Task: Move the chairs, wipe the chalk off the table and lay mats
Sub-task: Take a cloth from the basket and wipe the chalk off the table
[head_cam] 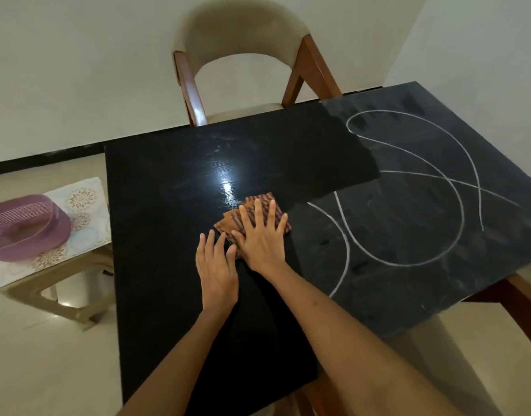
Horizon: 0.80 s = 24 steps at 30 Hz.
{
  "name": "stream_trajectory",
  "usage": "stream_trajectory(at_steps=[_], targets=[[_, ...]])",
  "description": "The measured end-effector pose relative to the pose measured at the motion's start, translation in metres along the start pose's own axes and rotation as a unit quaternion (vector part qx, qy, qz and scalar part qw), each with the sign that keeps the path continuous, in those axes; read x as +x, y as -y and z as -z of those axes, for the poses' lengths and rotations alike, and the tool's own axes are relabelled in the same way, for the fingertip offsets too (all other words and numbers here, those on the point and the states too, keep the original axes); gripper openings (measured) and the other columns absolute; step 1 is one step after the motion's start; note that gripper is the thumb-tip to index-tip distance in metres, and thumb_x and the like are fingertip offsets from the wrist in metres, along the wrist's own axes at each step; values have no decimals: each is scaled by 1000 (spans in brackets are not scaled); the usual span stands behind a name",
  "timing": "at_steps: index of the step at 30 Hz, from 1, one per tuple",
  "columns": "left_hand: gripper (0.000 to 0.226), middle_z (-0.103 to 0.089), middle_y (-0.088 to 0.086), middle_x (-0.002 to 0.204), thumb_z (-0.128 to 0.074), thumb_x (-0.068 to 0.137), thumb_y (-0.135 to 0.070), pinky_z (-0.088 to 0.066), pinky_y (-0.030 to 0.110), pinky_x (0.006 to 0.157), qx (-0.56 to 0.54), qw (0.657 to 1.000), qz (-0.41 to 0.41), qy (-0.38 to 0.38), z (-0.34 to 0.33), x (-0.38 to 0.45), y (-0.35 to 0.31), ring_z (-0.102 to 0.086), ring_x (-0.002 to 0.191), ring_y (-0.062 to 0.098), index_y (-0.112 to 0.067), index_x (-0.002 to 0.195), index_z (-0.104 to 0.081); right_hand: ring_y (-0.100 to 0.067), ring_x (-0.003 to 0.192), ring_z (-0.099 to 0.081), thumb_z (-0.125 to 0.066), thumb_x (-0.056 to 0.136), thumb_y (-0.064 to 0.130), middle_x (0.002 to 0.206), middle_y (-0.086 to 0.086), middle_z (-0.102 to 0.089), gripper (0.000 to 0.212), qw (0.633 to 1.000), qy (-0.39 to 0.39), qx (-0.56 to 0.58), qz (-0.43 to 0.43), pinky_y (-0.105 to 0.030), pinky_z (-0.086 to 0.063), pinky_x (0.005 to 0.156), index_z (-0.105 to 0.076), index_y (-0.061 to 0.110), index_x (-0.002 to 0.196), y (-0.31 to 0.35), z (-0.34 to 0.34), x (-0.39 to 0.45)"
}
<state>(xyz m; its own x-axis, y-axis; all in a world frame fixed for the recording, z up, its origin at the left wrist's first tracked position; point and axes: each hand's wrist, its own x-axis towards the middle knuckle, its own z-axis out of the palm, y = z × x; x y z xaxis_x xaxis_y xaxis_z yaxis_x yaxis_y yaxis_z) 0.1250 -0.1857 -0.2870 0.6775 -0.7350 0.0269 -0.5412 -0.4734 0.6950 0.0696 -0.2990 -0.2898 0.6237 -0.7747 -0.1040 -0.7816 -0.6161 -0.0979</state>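
Observation:
A folded orange-brown striped cloth [259, 202] lies on the black table [168, 205] near its middle. My right hand [262, 238] presses flat on the cloth with fingers spread. My left hand [217, 267] rests flat on the table just left of it, fingertips touching the cloth's near corner. White chalk loops [402, 187] cover the right part of the table, which looks dull grey. The left part is dark and shiny. A beige chair [243, 49] with wooden legs stands at the far side.
On the left, a plastic stool [69, 295] carries patterned mats [84, 202] and a purple woven basket [24, 226]. A wooden table leg [525, 298] shows at the right. Pale walls close in behind and to the right.

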Motion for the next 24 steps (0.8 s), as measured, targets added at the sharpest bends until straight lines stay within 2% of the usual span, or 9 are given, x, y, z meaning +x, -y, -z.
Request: stream_trajectory(at_steps=[5, 13, 17, 20, 24], targets=[[52, -31, 6, 153, -24, 101, -39, -10, 35, 119, 45, 999, -30, -11, -11, 10, -11, -9, 147, 16, -11, 140, -43, -39, 147, -1, -24, 101, 50, 162, -8, -10, 56, 999, -22, 4, 32, -63, -9, 115, -15, 29, 153, -33, -2, 1], [56, -39, 9, 149, -23, 99, -42, -16, 40, 119, 75, 996, -52, -16, -24, 14, -17, -15, 146, 21, -8, 137, -47, -36, 148, -2, -25, 101, 47, 163, -4, -9, 55, 987, -38, 6, -155, -60, -7, 116, -16, 31, 153, -149, 8, 12], [57, -38, 9, 149, -20, 99, -42, -17, 42, 119, 88, 994, -59, -21, -27, 10, -14, -14, 146, 21, -8, 137, -47, -36, 148, 2, -23, 102, 47, 163, -5, -3, 56, 979, -25, 14, -204, -60, -5, 117, -13, 30, 154, -160, 8, 10], [54, -37, 10, 149, -23, 100, -39, -17, 44, 119, 85, 994, -64, -25, -27, 10, -15, -15, 146, 23, -8, 136, -48, -38, 148, 3, -23, 102, 47, 163, -5, -2, 56, 984, -20, 16, -178, -61, -3, 116, -11, 30, 155, -135, 10, 2], [46, -38, 13, 149, -32, 101, -32, -13, 44, 119, 97, 992, -80, -27, -28, 10, -19, -18, 145, 27, -6, 135, -49, -38, 148, -2, -23, 101, 48, 162, -6, -10, 55, 998, -20, -2, -57, -60, -7, 116, -17, 31, 154, -76, 0, -34]])
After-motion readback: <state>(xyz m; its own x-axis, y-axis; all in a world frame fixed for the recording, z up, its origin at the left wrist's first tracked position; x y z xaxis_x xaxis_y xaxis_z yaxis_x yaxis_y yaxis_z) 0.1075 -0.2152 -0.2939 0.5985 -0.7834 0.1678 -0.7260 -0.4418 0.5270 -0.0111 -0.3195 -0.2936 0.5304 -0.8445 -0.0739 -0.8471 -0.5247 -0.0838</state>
